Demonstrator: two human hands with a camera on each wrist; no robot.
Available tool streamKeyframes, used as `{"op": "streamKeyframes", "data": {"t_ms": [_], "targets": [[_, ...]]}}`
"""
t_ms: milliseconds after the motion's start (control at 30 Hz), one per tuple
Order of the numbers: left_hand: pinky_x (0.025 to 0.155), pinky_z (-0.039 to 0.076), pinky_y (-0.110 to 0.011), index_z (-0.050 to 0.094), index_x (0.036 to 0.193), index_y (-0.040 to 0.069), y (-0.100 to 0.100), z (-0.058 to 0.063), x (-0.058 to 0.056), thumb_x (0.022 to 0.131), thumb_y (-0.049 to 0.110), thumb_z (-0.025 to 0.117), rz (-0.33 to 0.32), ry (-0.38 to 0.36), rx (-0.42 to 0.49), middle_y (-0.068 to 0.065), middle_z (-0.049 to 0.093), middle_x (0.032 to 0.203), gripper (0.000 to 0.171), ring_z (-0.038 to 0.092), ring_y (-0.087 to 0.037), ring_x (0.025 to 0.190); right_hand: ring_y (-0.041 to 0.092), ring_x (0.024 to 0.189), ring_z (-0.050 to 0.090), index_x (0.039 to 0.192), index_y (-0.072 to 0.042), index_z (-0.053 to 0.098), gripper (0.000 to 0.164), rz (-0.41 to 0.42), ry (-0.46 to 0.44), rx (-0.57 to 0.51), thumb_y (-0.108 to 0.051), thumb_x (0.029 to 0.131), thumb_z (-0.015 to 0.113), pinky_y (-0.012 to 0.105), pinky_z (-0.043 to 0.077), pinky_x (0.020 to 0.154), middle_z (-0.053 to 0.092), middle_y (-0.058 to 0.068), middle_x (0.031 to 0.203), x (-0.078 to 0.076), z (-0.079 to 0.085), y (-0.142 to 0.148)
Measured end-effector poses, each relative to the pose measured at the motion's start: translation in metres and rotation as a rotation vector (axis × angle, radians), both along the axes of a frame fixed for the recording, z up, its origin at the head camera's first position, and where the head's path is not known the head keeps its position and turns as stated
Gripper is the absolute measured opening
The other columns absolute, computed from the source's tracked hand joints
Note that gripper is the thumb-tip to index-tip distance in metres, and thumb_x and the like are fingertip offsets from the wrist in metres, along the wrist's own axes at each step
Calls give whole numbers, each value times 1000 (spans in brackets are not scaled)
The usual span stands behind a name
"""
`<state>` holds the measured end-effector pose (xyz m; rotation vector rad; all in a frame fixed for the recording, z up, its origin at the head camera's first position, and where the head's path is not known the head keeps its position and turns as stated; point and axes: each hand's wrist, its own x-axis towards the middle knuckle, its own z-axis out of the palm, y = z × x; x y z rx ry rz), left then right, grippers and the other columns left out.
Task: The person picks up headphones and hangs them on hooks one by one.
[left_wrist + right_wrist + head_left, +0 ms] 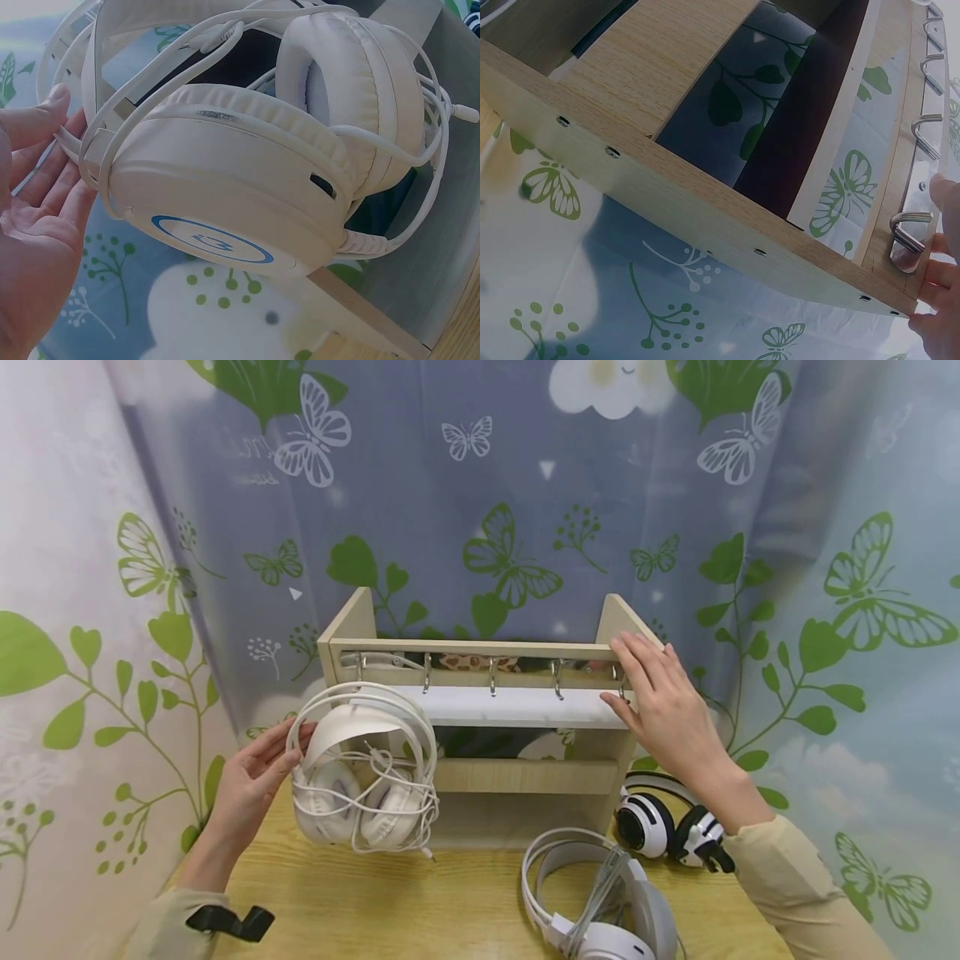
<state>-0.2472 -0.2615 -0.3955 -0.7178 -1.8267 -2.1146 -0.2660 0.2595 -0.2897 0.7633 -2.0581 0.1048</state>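
Observation:
White headphones (352,731) with their cable wound round the ear cups are at the rack's left front. Their headband overlaps the leftmost hook in the head view. My left hand (255,772) pinches the left side of the headband between thumb and fingers; the left wrist view shows the thumb (54,105) by the band and a blue logo on the near ear cup. At the rack's upper right corner, my right hand (663,710) rests with extended fingers over the top, thumb near the rightmost hook. The wooden rack (525,777) carries a metal strip of several hooks (492,677).
Another pair of white headphones (592,893) lies on the wooden table (360,910) in front of the rack. Black-and-white headphones (652,827) lie beside the rack's right foot, below my right forearm. A patterned curtain (465,477) surrounds the table at back and sides.

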Motion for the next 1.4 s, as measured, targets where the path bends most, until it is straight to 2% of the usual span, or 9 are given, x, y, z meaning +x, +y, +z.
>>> {"op": "streamKeyframes", "data": {"t_ms": [733, 1100, 1300, 1400], "targets": [[104, 49, -19, 46, 148, -2, 0, -1, 2, 102, -11, 48, -22, -6, 40, 0, 67, 132, 47, 64, -10, 121, 40, 140, 42, 152, 1, 42, 70, -1, -8, -4, -53, 107, 35, 52, 20, 125, 45, 23, 151, 0, -1, 0], [104, 48, -19, 47, 149, 1, -3, 1, 3, 101, -8, 52, -2, -53, 40, 1, 67, 134, 49, 64, -10, 121, 40, 141, 42, 152, 1, 42, 70, 1, -9, -6, -53, 107, 35, 51, 20, 125, 45, 23, 151, -1, -1, 0], [105, 48, -21, 47, 149, -1, -4, 2, 3, 101, -11, 51, -34, -33, 69, -1, 67, 134, 50, 64, -11, 122, 40, 140, 42, 152, 1, 42, 70, 1, -8, -6, -53, 107, 35, 51, 20, 125, 46, 23, 151, -1, -1, 0], [105, 48, -20, 47, 148, -2, -5, 2, 3, 100, -10, 52, -24, -27, 77, -1, 67, 134, 49, 64, -11, 122, 40, 140, 42, 152, 1, 42, 70, -1, -6, -8, -53, 107, 35, 51, 20, 125, 46, 23, 151, 0, -1, 0]]}}
